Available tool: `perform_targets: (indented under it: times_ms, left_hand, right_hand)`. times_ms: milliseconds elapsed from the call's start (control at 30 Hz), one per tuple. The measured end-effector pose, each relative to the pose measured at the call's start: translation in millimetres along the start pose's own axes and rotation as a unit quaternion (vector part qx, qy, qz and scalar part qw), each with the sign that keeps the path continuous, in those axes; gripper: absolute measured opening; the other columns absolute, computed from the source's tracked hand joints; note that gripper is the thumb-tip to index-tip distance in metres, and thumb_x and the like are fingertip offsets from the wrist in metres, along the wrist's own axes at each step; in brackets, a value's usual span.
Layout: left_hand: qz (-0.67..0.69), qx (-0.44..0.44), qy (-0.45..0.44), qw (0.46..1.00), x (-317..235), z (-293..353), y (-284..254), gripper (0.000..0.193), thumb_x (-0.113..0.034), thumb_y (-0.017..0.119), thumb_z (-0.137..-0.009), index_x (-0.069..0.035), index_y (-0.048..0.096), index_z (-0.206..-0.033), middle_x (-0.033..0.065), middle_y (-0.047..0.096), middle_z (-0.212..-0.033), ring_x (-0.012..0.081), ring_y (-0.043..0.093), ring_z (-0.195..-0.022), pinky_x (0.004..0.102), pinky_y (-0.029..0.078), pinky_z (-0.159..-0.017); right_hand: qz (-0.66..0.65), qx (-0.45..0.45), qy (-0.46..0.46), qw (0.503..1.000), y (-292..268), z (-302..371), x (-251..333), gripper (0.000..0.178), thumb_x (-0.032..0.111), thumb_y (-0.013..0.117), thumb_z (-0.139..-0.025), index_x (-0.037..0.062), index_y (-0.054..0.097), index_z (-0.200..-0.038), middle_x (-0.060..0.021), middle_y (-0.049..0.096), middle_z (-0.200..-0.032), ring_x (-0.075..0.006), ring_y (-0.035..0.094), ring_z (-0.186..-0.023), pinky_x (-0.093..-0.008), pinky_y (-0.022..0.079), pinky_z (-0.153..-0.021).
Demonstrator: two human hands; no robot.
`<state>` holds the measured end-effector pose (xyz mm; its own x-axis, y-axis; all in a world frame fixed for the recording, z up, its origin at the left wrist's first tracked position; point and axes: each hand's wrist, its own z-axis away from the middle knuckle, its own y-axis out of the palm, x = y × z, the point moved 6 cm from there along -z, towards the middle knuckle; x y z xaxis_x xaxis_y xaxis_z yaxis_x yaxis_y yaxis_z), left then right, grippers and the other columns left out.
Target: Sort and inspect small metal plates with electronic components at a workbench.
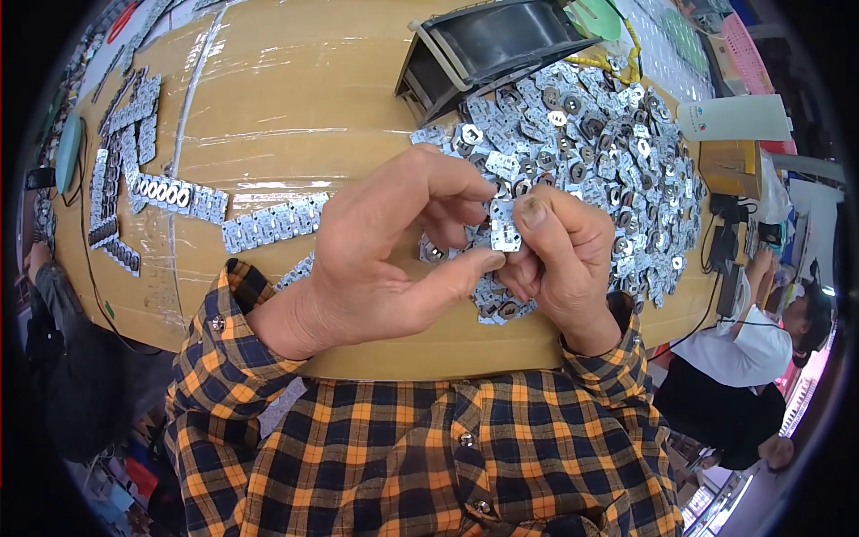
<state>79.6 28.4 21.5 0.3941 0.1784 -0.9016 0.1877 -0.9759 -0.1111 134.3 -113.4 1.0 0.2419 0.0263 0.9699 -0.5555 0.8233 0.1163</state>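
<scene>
My right hand [565,255] pinches a small, light grey circuit board [506,225] between thumb and fingers, holding it up over the table's near side. Curved round the board's left side is my left hand [394,242], its thumb and forefinger apart near the board's lower and upper corners. Whether those fingertips touch the board I cannot tell. Behind and to the right of my hands spreads a large heap of similar small boards [617,170], many with dark round parts on them. A strip of joined boards [273,224] lies left of my left hand, partly hidden by it.
A black plastic bin [501,49] lies tipped beside the heap. More board strips [179,195] lie at the left on the tape-covered brown table [268,107]. A pale cup [734,118] and a cardboard box [729,168] are at the right. Other people [738,358] sit at both sides.
</scene>
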Motion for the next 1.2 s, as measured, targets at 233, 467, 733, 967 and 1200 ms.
perform_targets:
  times_ms: [233, 467, 733, 967, 1200]
  left_hand:
    - [-0.044, 0.060, 0.059, 0.995, -8, 1, 3, 0.036, 0.004, 0.075, -0.072, 0.002, 0.058, -0.104, 0.0091, 0.060, -0.084, 0.0131, 0.060, -0.072, 0.0232, 0.048, -0.062]
    - [-0.060, 0.025, 0.049, 0.997, -7, -1, -1, 0.034, 0.001, 0.077, -0.072, 0.002, 0.059, -0.102, 0.0085, 0.062, -0.084, 0.0122, 0.060, -0.071, 0.0221, 0.047, -0.061]
    - [-0.080, 0.070, 0.030, 0.994, -2, 4, 6, 0.051, -0.006, 0.080, -0.072, 0.004, 0.057, -0.115, 0.0104, 0.064, -0.093, 0.0140, 0.062, -0.076, 0.0226, 0.050, -0.063]
    - [-0.238, -0.083, 0.227, 0.941, -22, -10, -34, 0.066, -0.005, 0.080, -0.071, 0.006, 0.048, -0.128, 0.0160, 0.062, -0.108, 0.0181, 0.064, -0.086, 0.0232, 0.053, -0.068]
    - [-0.259, -0.169, 0.003, 0.951, -10, -8, -112, 0.028, -0.013, 0.073, -0.079, -0.003, 0.065, -0.104, 0.0077, 0.068, -0.095, 0.0142, 0.065, -0.084, 0.0242, 0.051, -0.064]
  right_hand:
    - [0.054, 0.004, -0.010, 0.998, 0, 1, 4, 0.035, 0.018, 0.049, -0.098, 0.0024, 0.048, -0.067, -0.0001, 0.043, -0.049, -0.0050, 0.037, -0.035, -0.0217, 0.029, -0.033]
    - [0.040, -0.001, -0.009, 0.999, 1, 0, 3, 0.035, 0.019, 0.049, -0.098, 0.0026, 0.049, -0.067, 0.0005, 0.043, -0.049, -0.0045, 0.036, -0.035, -0.0212, 0.029, -0.033]
    - [0.202, -0.085, -0.225, 0.949, -18, -5, 15, 0.033, 0.018, 0.052, -0.097, 0.0025, 0.054, -0.068, 0.0018, 0.044, -0.050, -0.0028, 0.036, -0.039, -0.0198, 0.026, -0.035]
    - [0.104, -0.153, -0.152, 0.971, -38, -6, 24, 0.031, 0.019, 0.052, -0.096, 0.0018, 0.057, -0.070, 0.0001, 0.048, -0.054, -0.0045, 0.040, -0.039, -0.0196, 0.030, -0.036]
    - [0.110, 0.280, -0.119, 0.946, 45, 22, -10, 0.024, 0.010, 0.047, -0.093, -0.0074, 0.064, -0.088, -0.0100, 0.061, -0.075, -0.0110, 0.059, -0.057, -0.0220, 0.048, -0.049]
